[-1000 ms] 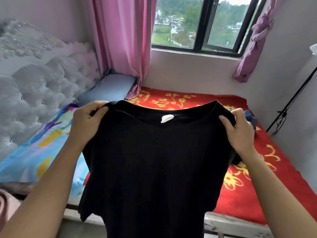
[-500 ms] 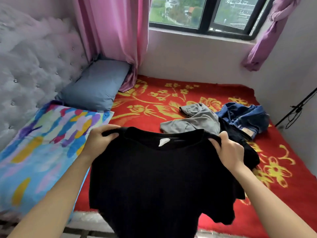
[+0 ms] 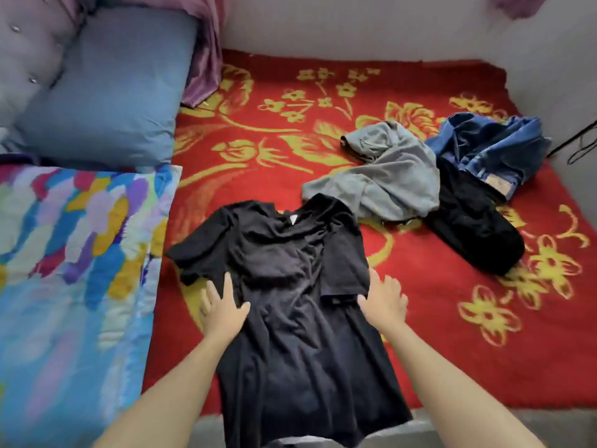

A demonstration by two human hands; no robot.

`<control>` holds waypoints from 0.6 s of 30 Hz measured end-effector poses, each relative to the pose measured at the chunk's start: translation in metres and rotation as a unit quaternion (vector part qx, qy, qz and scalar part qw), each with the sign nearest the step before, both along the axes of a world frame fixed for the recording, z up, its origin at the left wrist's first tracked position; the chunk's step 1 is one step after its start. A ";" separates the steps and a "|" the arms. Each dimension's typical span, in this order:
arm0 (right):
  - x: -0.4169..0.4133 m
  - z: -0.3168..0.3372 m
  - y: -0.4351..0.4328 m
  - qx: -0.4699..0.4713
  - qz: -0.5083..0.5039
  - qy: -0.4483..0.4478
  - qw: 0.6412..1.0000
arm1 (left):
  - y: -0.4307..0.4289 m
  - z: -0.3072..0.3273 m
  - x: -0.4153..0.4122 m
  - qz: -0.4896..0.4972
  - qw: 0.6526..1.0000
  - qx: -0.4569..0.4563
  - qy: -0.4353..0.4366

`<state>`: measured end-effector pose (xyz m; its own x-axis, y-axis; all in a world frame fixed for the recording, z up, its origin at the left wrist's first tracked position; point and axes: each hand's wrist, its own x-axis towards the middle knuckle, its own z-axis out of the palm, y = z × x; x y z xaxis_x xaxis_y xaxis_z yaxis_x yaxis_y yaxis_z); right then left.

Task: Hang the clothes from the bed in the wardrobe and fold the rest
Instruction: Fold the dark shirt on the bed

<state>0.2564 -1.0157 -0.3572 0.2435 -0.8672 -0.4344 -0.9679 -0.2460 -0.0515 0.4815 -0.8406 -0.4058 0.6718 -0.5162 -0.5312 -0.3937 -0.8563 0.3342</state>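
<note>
A black T-shirt [image 3: 290, 302] lies spread on the red flowered bedcover [image 3: 436, 350], collar away from me, hem hanging over the bed's near edge. My left hand [image 3: 221, 305] rests flat with fingers apart on the shirt's left side below the sleeve. My right hand [image 3: 384, 297] lies flat at the shirt's right edge, beside the right sleeve. Neither hand grips the cloth. Beyond the shirt lie a crumpled grey garment [image 3: 384, 176], a dark blue denim garment [image 3: 487, 147] and another black garment [image 3: 475, 227].
A blue pillow [image 3: 106, 98] leans against the padded headboard [image 3: 29, 50] at the far left. A multicoloured quilt [image 3: 71, 279] covers the bed's left side. A pink curtain [image 3: 206, 50] hangs down at the back by the wall. A black stand's leg [image 3: 578, 140] shows at the right.
The black T-shirt went from held up by its shoulders to lying flat on the bed. Both hands let go and now rest on its sides. My view tilted downward.
</note>
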 end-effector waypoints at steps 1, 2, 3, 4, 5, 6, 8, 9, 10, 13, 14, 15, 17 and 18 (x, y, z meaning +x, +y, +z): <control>-0.013 -0.020 0.016 0.035 -0.021 0.019 0.999 | 0.018 -0.019 -0.013 0.004 0.999 0.031 0.020; -0.026 -0.036 0.033 0.062 -0.036 0.032 0.997 | 0.035 -0.033 -0.025 0.005 0.998 0.060 0.026; -0.035 -0.046 0.044 0.081 -0.042 0.042 0.995 | 0.047 -0.041 -0.034 0.004 0.996 0.082 0.029; -0.044 -0.058 0.057 0.103 -0.046 0.054 0.992 | 0.061 -0.052 -0.045 0.003 0.994 0.103 0.039; -0.050 -0.067 0.066 0.116 -0.049 0.061 0.990 | 0.070 -0.059 -0.053 0.004 0.992 0.113 0.047; -0.056 -0.074 0.075 0.126 -0.052 0.065 0.989 | 0.080 -0.065 -0.060 0.004 0.991 0.118 0.055; -0.067 -0.087 0.088 0.138 -0.051 0.078 0.986 | 0.096 -0.075 -0.073 0.013 0.989 0.127 0.072; -0.073 -0.095 0.096 0.146 -0.050 0.082 0.985 | 0.105 -0.082 -0.081 0.024 0.987 0.132 0.083; -0.078 -0.102 0.101 0.149 -0.051 0.081 0.984 | 0.111 -0.088 -0.088 0.043 0.986 0.128 0.095; -0.095 -0.123 0.115 0.158 -0.060 0.075 0.983 | 0.131 -0.104 -0.108 0.114 0.978 0.122 0.124; -0.102 -0.130 0.118 0.160 -0.069 0.073 0.982 | 0.138 -0.111 -0.115 0.138 0.974 0.123 0.129; -0.108 -0.136 0.121 0.160 -0.083 0.071 0.981 | 0.145 -0.118 -0.120 0.159 0.970 0.121 0.136; -0.125 -0.148 0.127 0.158 -0.112 0.067 0.979 | 0.159 -0.133 -0.134 0.196 0.962 0.113 0.156; -0.130 -0.151 0.125 0.148 -0.125 0.059 0.979 | 0.163 -0.138 -0.135 0.211 0.959 0.106 0.156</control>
